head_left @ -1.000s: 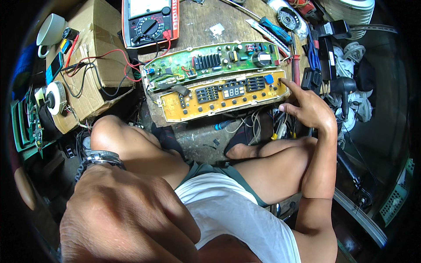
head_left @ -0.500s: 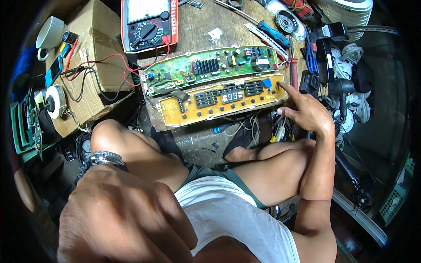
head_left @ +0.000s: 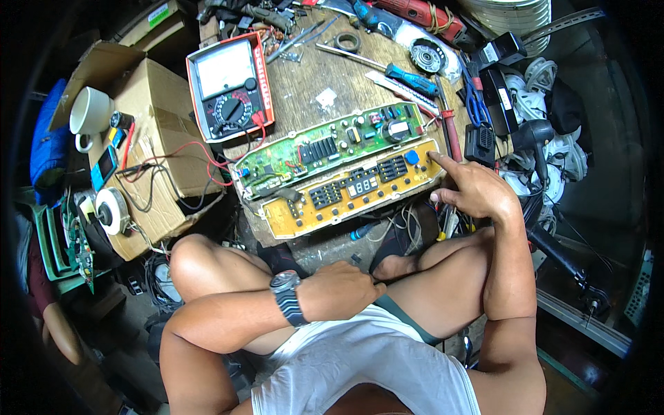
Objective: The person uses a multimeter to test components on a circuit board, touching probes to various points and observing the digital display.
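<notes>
My right hand (head_left: 477, 190) has its index finger on the right end of a yellow circuit board (head_left: 325, 221), by a blue button (head_left: 412, 157); its thumb is held apart. The board has a small display and rows of small black buttons. A long green circuit board (head_left: 287, 169) lies just behind it, both on a worn wooden top (head_left: 290, 76). My left hand (head_left: 332, 290), with a watch on the wrist, is over my lap with curled fingers; whatever may be in them is hidden. A multimeter (head_left: 223, 86) with red and black leads sits behind the boards at left.
A cardboard box (head_left: 166, 124) on the left carries a white mug (head_left: 90, 111), a phone (head_left: 104, 166) and wires. Screwdrivers, a blade, a red power tool (head_left: 422, 17) and a black adapter (head_left: 481, 145) crowd the back and right. Cables hang below the top.
My left hand has moved from close under the camera to lower over my lap. The whole view has shifted, with the bench lower in the picture. My right finger stays at the yellow board.
</notes>
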`<act>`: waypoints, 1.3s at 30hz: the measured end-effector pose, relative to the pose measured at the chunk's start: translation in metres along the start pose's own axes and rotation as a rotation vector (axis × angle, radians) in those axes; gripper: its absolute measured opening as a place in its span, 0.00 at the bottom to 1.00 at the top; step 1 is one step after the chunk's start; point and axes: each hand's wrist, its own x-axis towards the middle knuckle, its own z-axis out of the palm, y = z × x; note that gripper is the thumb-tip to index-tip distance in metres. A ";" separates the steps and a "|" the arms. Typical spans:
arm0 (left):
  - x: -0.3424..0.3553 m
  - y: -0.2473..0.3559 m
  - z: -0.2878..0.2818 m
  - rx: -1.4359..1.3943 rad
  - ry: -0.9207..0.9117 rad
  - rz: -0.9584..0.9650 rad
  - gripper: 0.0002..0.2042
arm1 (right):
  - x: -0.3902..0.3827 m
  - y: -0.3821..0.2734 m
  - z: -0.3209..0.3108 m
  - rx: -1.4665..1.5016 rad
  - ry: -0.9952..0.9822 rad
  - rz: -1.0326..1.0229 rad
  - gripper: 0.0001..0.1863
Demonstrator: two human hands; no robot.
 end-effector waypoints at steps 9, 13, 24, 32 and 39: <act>0.020 -0.043 0.040 0.144 -0.021 -0.042 0.11 | -0.005 -0.002 -0.005 -0.008 -0.001 0.004 0.43; 0.029 -0.050 0.049 0.178 -0.124 -0.081 0.13 | -0.005 -0.006 -0.003 -0.032 -0.001 0.011 0.44; 0.034 -0.059 0.047 0.191 -0.167 -0.154 0.20 | -0.006 0.000 -0.003 0.013 0.007 0.016 0.43; 0.032 -0.058 0.038 0.198 -0.154 -0.143 0.19 | -0.008 0.006 0.002 0.027 0.054 -0.035 0.44; 0.033 -0.059 0.037 0.232 -0.171 -0.183 0.17 | -0.014 -0.002 -0.001 -0.041 0.005 -0.060 0.40</act>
